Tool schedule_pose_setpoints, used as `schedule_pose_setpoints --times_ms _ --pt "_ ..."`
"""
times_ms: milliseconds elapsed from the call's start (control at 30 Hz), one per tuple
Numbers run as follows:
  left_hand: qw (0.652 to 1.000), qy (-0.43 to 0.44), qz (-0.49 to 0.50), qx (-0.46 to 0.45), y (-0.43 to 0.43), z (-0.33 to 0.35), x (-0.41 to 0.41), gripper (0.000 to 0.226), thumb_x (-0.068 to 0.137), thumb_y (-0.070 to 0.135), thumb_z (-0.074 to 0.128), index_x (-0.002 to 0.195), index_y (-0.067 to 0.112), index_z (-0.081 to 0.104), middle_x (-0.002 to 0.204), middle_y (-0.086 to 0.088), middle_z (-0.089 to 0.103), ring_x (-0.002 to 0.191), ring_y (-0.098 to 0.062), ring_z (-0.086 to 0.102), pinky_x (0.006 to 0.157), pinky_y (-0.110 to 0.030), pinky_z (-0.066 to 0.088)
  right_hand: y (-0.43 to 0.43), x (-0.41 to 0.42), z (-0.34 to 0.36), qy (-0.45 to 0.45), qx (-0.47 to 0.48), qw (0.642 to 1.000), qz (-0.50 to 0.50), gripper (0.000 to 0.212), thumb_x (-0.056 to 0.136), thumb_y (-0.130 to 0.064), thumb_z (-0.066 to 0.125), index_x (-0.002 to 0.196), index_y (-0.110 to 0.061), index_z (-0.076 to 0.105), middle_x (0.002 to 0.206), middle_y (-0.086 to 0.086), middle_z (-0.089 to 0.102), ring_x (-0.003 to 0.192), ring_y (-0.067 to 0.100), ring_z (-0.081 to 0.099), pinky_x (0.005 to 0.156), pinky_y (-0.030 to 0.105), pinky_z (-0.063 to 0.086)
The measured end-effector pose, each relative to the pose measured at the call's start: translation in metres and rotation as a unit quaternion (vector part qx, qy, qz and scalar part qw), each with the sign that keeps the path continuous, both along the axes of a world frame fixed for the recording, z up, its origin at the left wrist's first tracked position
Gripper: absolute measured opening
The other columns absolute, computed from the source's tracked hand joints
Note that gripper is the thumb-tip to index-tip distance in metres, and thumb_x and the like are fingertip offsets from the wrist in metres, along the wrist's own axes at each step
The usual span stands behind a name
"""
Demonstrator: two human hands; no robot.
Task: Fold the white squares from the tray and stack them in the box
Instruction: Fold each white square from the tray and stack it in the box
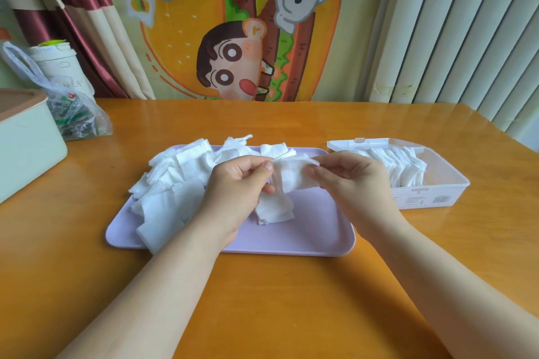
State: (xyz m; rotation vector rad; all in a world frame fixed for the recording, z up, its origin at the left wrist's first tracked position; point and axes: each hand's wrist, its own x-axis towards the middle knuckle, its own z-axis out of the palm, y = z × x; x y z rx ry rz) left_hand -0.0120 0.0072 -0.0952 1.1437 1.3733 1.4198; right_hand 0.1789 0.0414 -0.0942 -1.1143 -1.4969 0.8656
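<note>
— Head view: what have the hands got?

— I see the left hand (239, 181) and right hand (350, 175) each pinching an end of one white square (291, 176), held above the lilac tray (306, 230), its long axis running left to right.

— And the box (431, 198)?

— On the desk (277, 300), just right of the tray, so I judge the right hand nearer. Each grip is pressed on the cloth.
</note>
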Motion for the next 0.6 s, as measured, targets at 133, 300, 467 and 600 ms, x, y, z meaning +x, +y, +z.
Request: schedule_pose_setpoints --times_ms 133,300,467,600 --pt "1.0 0.006 0.009 -0.007 0.0 0.0 0.002 0.018 0.103 0.016 0.063 0.097 0.022 0.079 0.091 -0.012 0.077 0.079 -0.015 0.069 0.039 -0.02 0.041 0.001 0.002 0.004 0.001 -0.003 0.999 0.034 0.011 0.086 -0.007 0.083 0.082 -0.016 0.078 0.075 -0.003 0.076 0.068 0.011 0.066 0.075 0.04 0.057" --pt "0.999 0.026 0.019 0.005 0.0 0.0 0.001 0.019 0.103 0.017 0.062 0.092 0.02 0.078 0.077 -0.001 0.073 0.074 -0.013 0.068 0.042 -0.022 0.043 0.001 0.005 0.006 0.007 0.002 0.998 0.059 0.02 0.08 -0.006 0.087 0.071 -0.021 0.075 0.075 0.007 0.075 0.071 0.031 0.066 0.07 0.04 0.052" --pt "0.998 0.046 0.046 0.01 0.004 -0.005 -0.001 0.016 0.102 0.02 0.063 0.095 0.022 0.078 0.073 0.002 0.072 0.069 -0.011 0.065 0.068 -0.031 0.048 -0.001 0.01 0.014 0.046 -0.031 0.986 0.16 0.017 0.074 0.005 0.085 0.072 -0.006 0.073 0.067 0.007 0.069 0.06 0.017 0.058 0.057 0.026 0.044" --pt "0.999 0.038 -0.023 -0.002 -0.001 -0.002 0.004 0.017 0.104 0.02 0.061 0.102 0.024 0.077 0.072 0.003 0.073 0.062 -0.007 0.065 0.057 -0.033 0.052 -0.002 0.007 0.012 -0.005 -0.058 0.988 0.143 0.011 0.082 0.005 0.082 0.078 -0.002 0.074 0.06 -0.002 0.068 0.055 0.008 0.057 0.051 0.015 0.042"
